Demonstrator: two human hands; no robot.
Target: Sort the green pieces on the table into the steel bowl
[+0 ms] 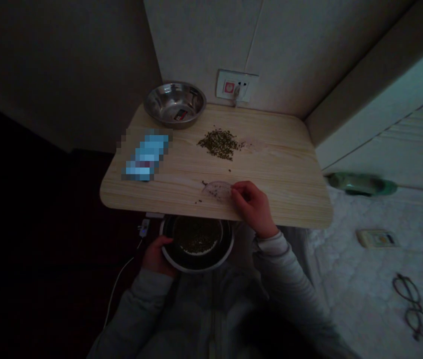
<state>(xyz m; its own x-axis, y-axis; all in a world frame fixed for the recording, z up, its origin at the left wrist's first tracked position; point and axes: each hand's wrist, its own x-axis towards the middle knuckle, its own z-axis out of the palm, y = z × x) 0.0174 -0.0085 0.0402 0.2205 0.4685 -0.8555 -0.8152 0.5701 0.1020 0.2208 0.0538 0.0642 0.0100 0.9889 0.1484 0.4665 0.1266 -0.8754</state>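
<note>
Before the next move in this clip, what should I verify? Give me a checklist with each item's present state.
1. Left hand has hold of the pale-rimmed bowl, thumb over its rim: ok.
2. Right hand has the clear piece pinched at its edge, near the front of the table: ok.
3. Granules all gathered in one place: not ok; besides the main pile, a few stray bits lie nearer the front edge.
4. Steel bowl upright at the far left corner: ok.
5. Pale-rimmed bowl's contents identifiable: cannot tell; too dark.
</note>
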